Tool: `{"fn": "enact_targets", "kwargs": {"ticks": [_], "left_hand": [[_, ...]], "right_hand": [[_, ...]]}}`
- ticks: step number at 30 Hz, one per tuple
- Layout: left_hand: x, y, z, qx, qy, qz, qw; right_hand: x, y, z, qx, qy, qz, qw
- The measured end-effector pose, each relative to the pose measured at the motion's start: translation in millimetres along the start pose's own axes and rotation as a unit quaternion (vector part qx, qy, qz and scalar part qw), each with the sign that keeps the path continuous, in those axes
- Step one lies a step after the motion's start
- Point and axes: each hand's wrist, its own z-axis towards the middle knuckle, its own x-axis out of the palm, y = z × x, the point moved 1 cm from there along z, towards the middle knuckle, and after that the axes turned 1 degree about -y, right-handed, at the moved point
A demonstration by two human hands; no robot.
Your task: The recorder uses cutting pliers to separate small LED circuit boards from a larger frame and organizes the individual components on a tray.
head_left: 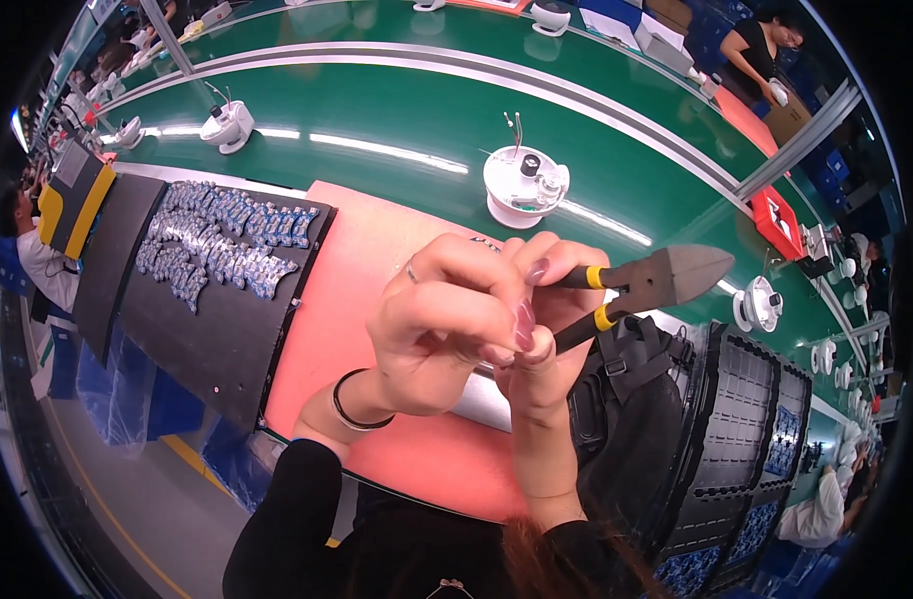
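Two hands meet above the pink tabletop (446, 459): the left hand (436, 324) sets its fingertips against those of the right hand (546, 384), and whether its grip pinches something tiny is hidden. The right hand's grip holds the black-handled cutters (666, 278), which lie to the right of the meeting fingertips, long axis roughly sideways, tip pointing past the tabletop's right edge; the right hand is nearer them. Beyond the far edge, a white base (511, 205) stands on green belt (396, 125); along the left edge, a black tray (217, 339) carries blue parts (217, 248).
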Motion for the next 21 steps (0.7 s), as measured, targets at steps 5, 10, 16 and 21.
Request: {"fn": "enact_targets", "kwargs": {"ticks": [5, 10, 16, 21], "left_hand": [[-0.1, 4.3, 3.2, -0.152, -0.044, -0.282, 0.946], [-0.1, 3.3, 7.2, -0.284, -0.137, -0.511, 0.8], [-11.4, 2.7, 4.9, -0.277, -0.13, -0.49, 0.816], [-12.0, 1.4, 4.7, -0.274, -0.142, -0.474, 0.825]], "right_hand": [[8.8, 17.3, -3.3, 0.111, -0.037, 0.06, 0.991], [-2.3, 6.0, 0.3, -0.029, -0.007, -0.118, 0.993], [7.0, 4.7, -0.5, 0.057, -0.001, -0.127, 0.99], [7.2, 3.7, -1.1, 0.056, -0.006, -0.146, 0.988]]}}
